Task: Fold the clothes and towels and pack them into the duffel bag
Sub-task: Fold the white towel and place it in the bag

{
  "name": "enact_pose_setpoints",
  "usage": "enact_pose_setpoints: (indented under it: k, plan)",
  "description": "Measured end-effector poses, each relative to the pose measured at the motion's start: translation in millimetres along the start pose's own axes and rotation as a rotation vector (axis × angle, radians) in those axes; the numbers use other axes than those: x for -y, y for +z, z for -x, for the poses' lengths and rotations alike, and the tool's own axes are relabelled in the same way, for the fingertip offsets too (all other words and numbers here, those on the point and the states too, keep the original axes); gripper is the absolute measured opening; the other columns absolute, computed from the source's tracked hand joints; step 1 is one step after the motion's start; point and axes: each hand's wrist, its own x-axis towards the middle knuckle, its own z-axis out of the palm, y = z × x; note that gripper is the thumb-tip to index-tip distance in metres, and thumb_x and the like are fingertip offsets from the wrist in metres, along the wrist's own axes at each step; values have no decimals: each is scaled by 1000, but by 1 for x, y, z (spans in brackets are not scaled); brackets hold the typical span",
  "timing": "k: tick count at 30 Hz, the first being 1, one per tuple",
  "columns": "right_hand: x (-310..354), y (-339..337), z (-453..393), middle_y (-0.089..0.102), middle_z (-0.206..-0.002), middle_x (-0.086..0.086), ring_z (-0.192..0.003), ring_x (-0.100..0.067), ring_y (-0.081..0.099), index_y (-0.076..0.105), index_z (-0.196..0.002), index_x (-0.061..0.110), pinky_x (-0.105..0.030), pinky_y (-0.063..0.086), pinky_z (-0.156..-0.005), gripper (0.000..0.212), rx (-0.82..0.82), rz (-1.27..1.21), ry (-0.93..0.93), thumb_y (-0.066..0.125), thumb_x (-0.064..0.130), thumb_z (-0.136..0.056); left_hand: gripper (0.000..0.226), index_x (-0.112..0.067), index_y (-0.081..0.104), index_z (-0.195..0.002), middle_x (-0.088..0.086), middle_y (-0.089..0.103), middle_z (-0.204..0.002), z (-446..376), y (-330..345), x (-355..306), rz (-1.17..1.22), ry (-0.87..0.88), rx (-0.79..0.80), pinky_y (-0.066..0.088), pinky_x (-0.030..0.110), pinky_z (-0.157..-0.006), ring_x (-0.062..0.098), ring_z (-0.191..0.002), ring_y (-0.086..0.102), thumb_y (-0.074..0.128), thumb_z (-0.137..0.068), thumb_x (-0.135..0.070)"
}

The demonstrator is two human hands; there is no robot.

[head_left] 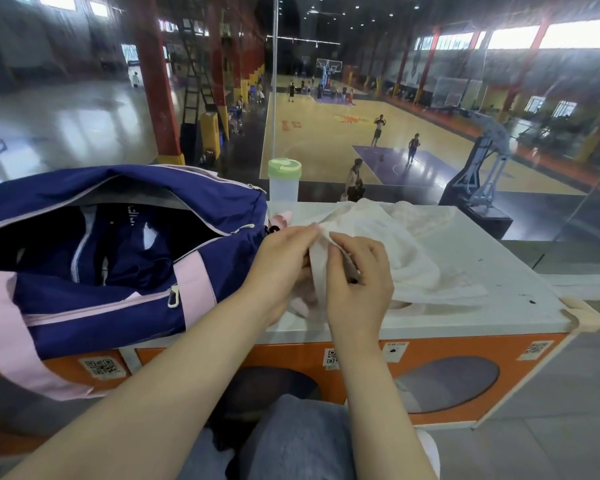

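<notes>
Hands: left hand (284, 261) and right hand (355, 275) both pinching white cloth (371, 233) edge mid-desk (499, 271), finding a fold line | duffel bag (118, 237) gaping at left edge for packing

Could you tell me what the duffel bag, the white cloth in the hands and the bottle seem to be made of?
The duffel bag looks like smooth woven synthetic fabric, navy with pink trim, creasing softly. The white cloth seems a soft, matte cotton-like textile; it crumples and drapes loosely. The bottle appears to be translucent frosted plastic with an opaque pale green lid.
</notes>
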Motion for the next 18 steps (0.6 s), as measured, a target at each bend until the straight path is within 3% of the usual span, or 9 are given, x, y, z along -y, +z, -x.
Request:
enact_pose_setpoints:
  k: [4, 7, 10, 14, 18]
  plan:
    - [0, 0, 1, 59, -101, 3, -94, -4, 57, 72, -101, 14, -7, 43, -78, 15, -11, 3, 3, 64, 8, -90, 20, -10, 67, -96, 15, 72, -105, 1, 3, -3, 141, -83, 39, 55, 40, -92, 26, -100, 69, 49, -98, -20]
    - [0, 1, 0, 62, -102, 3, -96, -8, 59, 72, -102, 14, -13, 48, -80, 13, -41, -13, 3, 64, 12, -91, 19, -17, 59, -90, 7, 67, -91, 3, 4, -3, 93, -4, 104, 56, 29, -80, 19, -87, 66, 45, -102, -16]
    - [2, 3, -1, 63, -101, 4, -97, -12, 60, 72, -101, 14, -19, 50, -82, 12, -71, -18, -15, 65, 13, -91, 15, -31, 58, -91, 1, 64, -77, 2, 3, 1, -4, 70, 82, 55, 34, -79, 19, -82, 65, 49, -100, -22]
    - [-1, 6, -1, 63, -100, 6, -97, -16, 61, 72, -100, 16, -28, 53, -82, 11, -51, -22, -7, 65, 15, -91, 12, -33, 58, -96, -4, 66, -73, 2, 3, 4, -54, 138, 97, 53, 30, -74, 12, -78, 66, 51, -99, -24]
    - [-6, 6, -1, 64, -99, 6, -97, -15, 61, 72, -100, 17, -31, 52, -83, 12, -64, -34, 45, 64, 15, -92, 14, -11, 59, -103, -2, 71, -75, 7, 5, 3, -4, 122, 168, 55, 25, -72, 9, -75, 70, 46, -101, -17]
